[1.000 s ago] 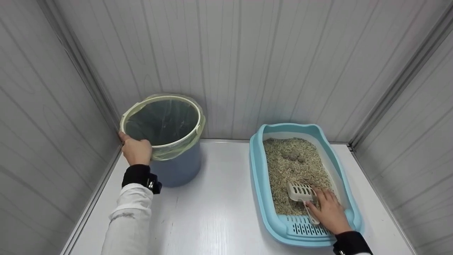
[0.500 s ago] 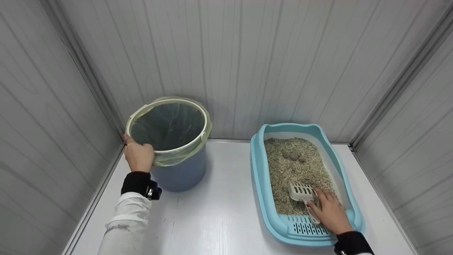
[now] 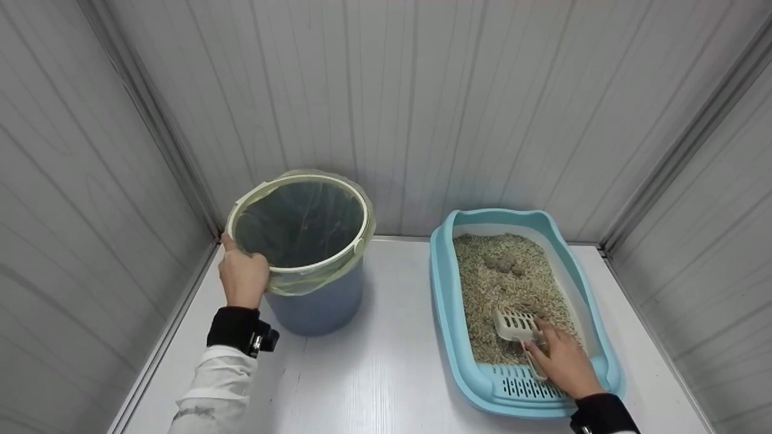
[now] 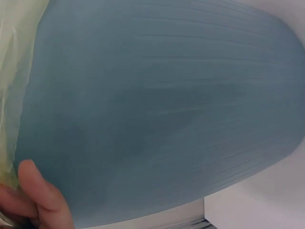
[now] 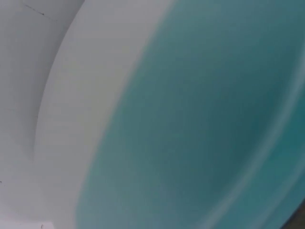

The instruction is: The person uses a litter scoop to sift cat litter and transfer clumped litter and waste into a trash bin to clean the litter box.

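In the head view my left hand (image 3: 244, 276) grips the near left rim of a blue bin (image 3: 319, 310). A pale yellow bag (image 3: 301, 284) lines the bin and folds over its rim. The left wrist view shows the bin's ribbed side, with my thumb and fingers at the bag's edge. My right hand (image 3: 566, 363) holds a beige slotted litter scoop (image 3: 515, 325) at its neck, thumb across the handle. The scoop lies on the litter (image 3: 482, 289) in a light blue litter tray (image 3: 443, 295). The right wrist view shows mostly blurred tray wall, without the hand.
Dark clumps (image 3: 503, 264) sit on the litter towards the back of the tray. Grey panel walls (image 3: 386, 108) close in the white floor (image 3: 386, 361) at the back and both sides. A strip of floor separates bin and tray.
The bin has slid right and a little towards me, with my left hand on its rim. My right hand and the scoop stay nearly in place; its fingers have drawn in slightly.
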Demonstrator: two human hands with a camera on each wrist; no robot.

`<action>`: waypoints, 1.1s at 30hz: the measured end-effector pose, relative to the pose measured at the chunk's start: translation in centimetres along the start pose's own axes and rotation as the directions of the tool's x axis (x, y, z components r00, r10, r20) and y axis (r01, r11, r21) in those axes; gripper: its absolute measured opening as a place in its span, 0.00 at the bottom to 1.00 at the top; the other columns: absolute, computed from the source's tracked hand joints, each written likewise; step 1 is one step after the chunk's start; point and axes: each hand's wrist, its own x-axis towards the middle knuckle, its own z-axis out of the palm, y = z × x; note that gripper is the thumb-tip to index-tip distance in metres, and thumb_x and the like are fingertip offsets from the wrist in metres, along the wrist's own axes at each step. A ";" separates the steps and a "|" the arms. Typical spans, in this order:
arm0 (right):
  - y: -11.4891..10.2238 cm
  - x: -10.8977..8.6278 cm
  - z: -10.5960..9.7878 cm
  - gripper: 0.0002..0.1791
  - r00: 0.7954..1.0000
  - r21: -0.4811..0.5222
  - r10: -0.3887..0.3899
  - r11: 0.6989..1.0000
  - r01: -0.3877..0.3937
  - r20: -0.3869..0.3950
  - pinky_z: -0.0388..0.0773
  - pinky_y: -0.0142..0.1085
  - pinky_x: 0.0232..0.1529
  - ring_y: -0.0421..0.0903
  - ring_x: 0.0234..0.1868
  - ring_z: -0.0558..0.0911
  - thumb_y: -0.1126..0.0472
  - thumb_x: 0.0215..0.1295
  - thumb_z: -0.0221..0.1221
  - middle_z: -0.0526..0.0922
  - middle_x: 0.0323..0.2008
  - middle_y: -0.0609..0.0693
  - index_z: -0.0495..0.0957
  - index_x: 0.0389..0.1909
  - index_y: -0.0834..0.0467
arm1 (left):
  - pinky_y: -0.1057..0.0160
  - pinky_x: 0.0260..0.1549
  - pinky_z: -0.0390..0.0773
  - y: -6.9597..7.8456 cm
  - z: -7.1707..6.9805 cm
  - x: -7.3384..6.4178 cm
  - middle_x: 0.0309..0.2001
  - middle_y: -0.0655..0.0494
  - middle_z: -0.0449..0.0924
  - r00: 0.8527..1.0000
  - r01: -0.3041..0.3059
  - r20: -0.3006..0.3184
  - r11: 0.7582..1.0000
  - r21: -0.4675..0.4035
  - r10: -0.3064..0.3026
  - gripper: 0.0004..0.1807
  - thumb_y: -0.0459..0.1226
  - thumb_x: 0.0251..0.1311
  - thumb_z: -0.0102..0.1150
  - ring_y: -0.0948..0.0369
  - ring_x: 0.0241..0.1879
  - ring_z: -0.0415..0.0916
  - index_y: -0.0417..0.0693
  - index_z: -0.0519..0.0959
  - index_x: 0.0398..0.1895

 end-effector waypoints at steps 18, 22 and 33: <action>-0.8 -0.1 -0.2 0.48 0.990 0.049 0.059 0.997 -0.066 0.129 0.75 0.53 0.40 0.58 0.44 0.80 0.28 0.62 0.43 0.78 0.50 0.65 0.58 0.69 0.62 | 0.65 0.07 0.68 -0.2 -0.5 -3.2 0.11 0.52 0.69 0.996 -0.074 0.044 0.997 -0.033 0.076 0.41 0.28 0.55 0.40 0.62 0.05 0.64 0.35 0.38 0.73; -1.0 0.0 -0.3 0.47 0.989 0.045 0.068 0.996 -0.075 0.130 0.75 0.47 0.35 0.49 0.36 0.80 0.30 0.61 0.47 0.81 0.41 0.58 0.60 0.68 0.63 | 0.65 0.06 0.68 -0.2 -0.7 -4.0 0.10 0.52 0.68 0.994 -0.087 0.061 0.996 -0.035 0.089 0.41 0.28 0.56 0.40 0.63 0.05 0.64 0.34 0.39 0.73; -1.5 -0.2 -0.5 0.41 0.986 0.042 0.076 0.996 -0.083 0.148 0.65 0.38 0.26 0.42 0.22 0.70 0.40 0.63 0.55 0.73 0.21 0.47 0.62 0.66 0.64 | 0.66 0.07 0.67 -0.3 -0.9 -6.0 0.14 0.47 0.71 0.989 -0.130 0.074 0.991 -0.015 0.131 0.40 0.27 0.55 0.41 0.62 0.06 0.64 0.31 0.41 0.72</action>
